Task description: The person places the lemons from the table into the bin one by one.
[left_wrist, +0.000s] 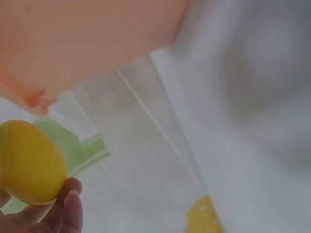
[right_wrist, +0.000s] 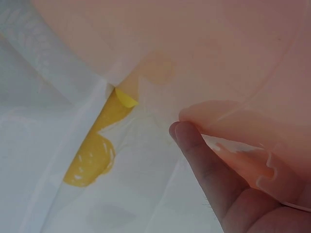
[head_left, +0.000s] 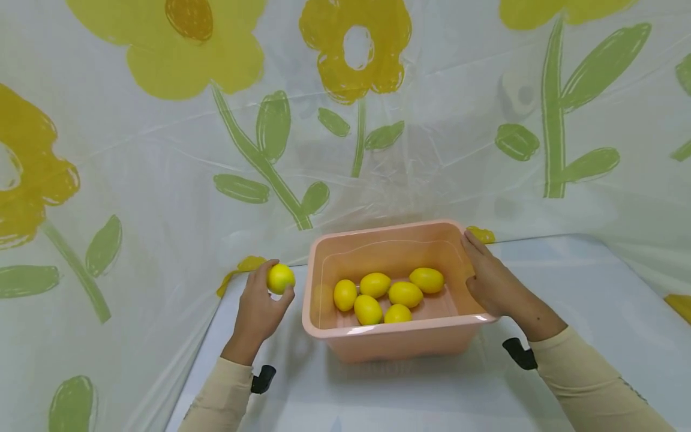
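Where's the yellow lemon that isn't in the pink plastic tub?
Head view: the yellow lemon sits in the left hand, just left of the pink plastic tub.

Head view looks down; wrist views sit close beside the pink bin (head_left: 396, 339).

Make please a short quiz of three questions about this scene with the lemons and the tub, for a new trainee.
1. How many lemons lie inside the tub?
2. True or false: the left hand holds a lemon outside the tub.
3. Where is the right hand? A. flat on the table, apart from the tub; B. on the tub's right rim; C. inside the tub, on a lemon.

Key:
1. Six.
2. True; the held lemon is to the left of the tub, above the table.
3. B; the head view shows the hand against the right rim, and the right wrist view shows a finger under the rim's edge.
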